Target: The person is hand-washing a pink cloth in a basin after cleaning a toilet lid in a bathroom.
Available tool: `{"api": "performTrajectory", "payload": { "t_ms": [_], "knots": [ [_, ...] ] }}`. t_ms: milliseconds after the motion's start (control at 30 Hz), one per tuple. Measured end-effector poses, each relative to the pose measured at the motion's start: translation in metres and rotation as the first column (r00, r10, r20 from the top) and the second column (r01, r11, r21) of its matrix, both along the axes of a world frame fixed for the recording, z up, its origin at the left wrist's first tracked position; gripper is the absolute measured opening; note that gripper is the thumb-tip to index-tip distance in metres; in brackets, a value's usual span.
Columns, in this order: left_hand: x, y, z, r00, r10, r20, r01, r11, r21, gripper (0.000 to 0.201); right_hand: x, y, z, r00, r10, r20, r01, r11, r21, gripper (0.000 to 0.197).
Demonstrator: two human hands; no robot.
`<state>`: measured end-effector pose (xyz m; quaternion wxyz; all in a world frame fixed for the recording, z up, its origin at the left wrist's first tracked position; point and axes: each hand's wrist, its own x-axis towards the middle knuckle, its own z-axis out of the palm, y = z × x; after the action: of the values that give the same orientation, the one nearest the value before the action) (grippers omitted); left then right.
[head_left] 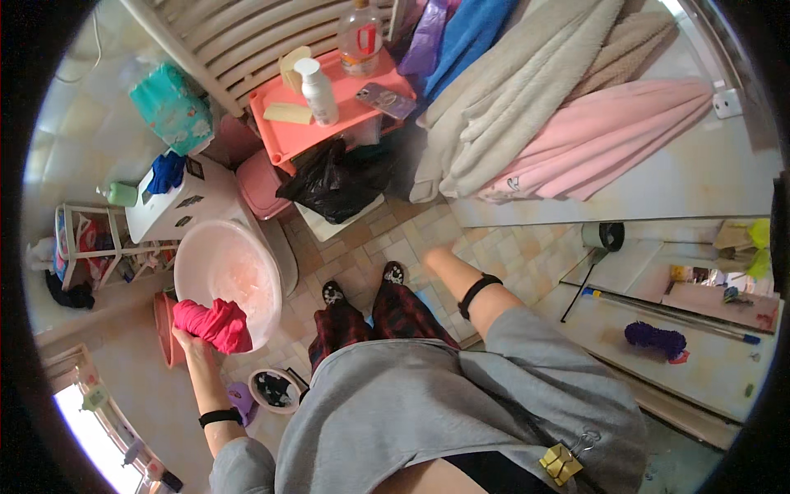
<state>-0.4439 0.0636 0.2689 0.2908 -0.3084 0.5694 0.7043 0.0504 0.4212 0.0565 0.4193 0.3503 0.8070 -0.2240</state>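
Note:
My left hand [188,339] is closed around a bunched, bright pink cloth [216,326]. It holds the cloth at the near rim of a large pale pink basin [191,255]. Pinkish, wet-looking contents show at the bottom of this basin. On the other side, my right arm reaches forward over the tiled floor, a black band round the forearm. Only the rounded end of my right hand [440,257] shows there, and its fingers are hidden. Nothing can be seen in it.
A pink rack [265,142] ahead carries a white bottle [319,92], a phone [385,100] and a clear jug [360,41]. A black plastic bag [333,185] hangs below. Towels [592,140] drape at far right. A small bin [276,389] stands near my left leg.

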Motion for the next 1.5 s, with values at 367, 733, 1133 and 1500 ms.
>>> {"api": "performTrajectory", "payload": {
  "t_ms": [367, 733, 1133, 1500],
  "knots": [
    [0.025, -0.024, -0.019, 0.872, -0.414, -0.263, 0.244, 0.832, -0.498, 0.072, -0.117, 0.212, 0.156, 0.493, -0.047, -0.869, 0.607, 0.733, 0.305, 0.061],
    [0.015, -0.046, -0.019, 0.932, -0.358, -0.064, 0.298, 0.852, -0.431, 0.074, -0.218, 0.314, 0.127, 0.919, -0.145, -0.368, 0.322, 0.815, 0.482, 0.079],
    [0.040, -0.035, -0.018, 0.977, -0.209, -0.038, 0.179, 0.907, -0.381, 0.075, -0.255, 0.323, 0.114, 0.956, -0.174, -0.236, 0.264, 0.860, 0.437, 0.083],
    [0.009, -0.022, -0.087, 0.674, -0.738, 0.032, 0.676, 0.599, -0.430, 0.071, -0.146, 0.190, 0.197, 0.617, -0.223, -0.755, 0.533, 0.824, 0.192, 0.055]
  ]
}}
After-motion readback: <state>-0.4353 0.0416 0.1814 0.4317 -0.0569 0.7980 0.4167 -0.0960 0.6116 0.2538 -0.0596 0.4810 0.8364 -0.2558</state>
